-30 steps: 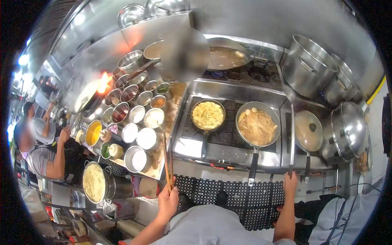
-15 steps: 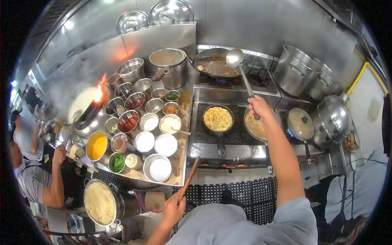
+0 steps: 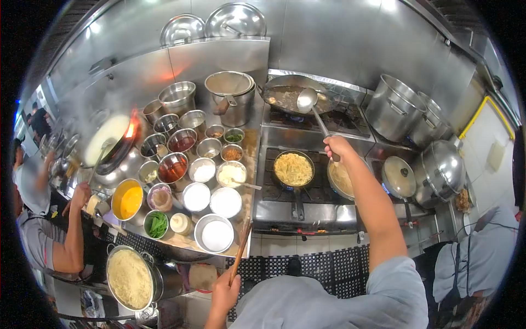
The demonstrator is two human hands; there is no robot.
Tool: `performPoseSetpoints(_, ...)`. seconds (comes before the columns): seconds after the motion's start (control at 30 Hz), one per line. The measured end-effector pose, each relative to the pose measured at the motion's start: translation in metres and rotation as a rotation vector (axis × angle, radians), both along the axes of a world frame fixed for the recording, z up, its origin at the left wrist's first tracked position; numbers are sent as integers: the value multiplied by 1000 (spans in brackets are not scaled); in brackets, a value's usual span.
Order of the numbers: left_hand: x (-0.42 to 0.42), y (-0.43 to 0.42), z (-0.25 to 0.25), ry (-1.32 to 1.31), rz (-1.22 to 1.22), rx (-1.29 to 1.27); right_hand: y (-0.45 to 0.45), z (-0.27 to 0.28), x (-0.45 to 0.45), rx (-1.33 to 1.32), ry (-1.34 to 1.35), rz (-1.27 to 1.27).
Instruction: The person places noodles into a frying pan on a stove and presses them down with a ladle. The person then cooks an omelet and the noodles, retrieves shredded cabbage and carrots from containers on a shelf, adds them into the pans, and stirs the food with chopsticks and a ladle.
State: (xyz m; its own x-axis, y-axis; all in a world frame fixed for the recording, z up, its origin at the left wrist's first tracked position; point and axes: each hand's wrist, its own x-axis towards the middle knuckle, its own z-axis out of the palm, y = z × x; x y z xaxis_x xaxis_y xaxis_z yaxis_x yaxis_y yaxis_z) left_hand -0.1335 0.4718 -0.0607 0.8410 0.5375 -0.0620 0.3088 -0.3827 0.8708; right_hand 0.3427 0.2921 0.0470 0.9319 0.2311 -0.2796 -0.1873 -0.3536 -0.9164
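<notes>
Your long-handled silver metal ladle (image 3: 308, 102) has its round bowl at the right part of the wide dark metal wok (image 3: 329, 103) on the back burner; whether the bowl touches the brown liquid (image 3: 286, 98) or hangs just above it, you cannot tell from this view; your right hand (image 3: 337, 147) is closed around the handle near its end, fingers wrapped, no gap showing.

A tilted bowl could spill hot liquid onto the stove or into the round black frying pan of yellow food (image 3: 298, 203) in front; your bare forearm crosses the view of the shallow pan of pale brown food (image 3: 342, 180), so a dropped elbow could meet a hot rim; a careless left wrist could knock the round steel pot of white contents (image 3: 213, 234).

The ladle points away from you, bowl foremost; its long axis runs forward and slightly left from your fist.

Your left hand (image 3: 224, 291) is closed on the brown wooden chopsticks (image 3: 241, 249), which slant forward and a little right beside the corner of the brown-covered tabletop (image 3: 249, 151); farther left, a co-worker's hand (image 3: 81, 196) is near a flaming wok (image 3: 116, 157).
</notes>
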Motion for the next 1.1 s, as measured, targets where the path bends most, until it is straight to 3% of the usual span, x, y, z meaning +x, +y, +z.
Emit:
performPoseSetpoints(0.17, 8, 2, -3, -101, 4, 70, -2, 5, -2, -11, 22, 4)
performPoseSetpoints(0.3, 8, 3, -10, -90, -11, 128, -6, 8, -5, 321, 229, -61)
performPoseSetpoints(0.37, 8, 2, -14, -105, -34, 41, -17, 12, -5, 443, 285, -73)
performPoseSetpoints(0.43, 9, 0, -17, -145, -47, 88, -33, 19, -6, 649, 464, 46)
performPoseSetpoints(0.53, 10, 0, -18, -123, -69, 94, -56, 28, -22, 702, 536, 92)
performPoseSetpoints(0.77, 11, 1, -8, 18, -104, 74, -103, 42, -107, 658, 423, 102)
performPoseSetpoints(1.1, 20, 0, -9, 1, -206, 70, -129, -16, -154, 483, 521, -23)
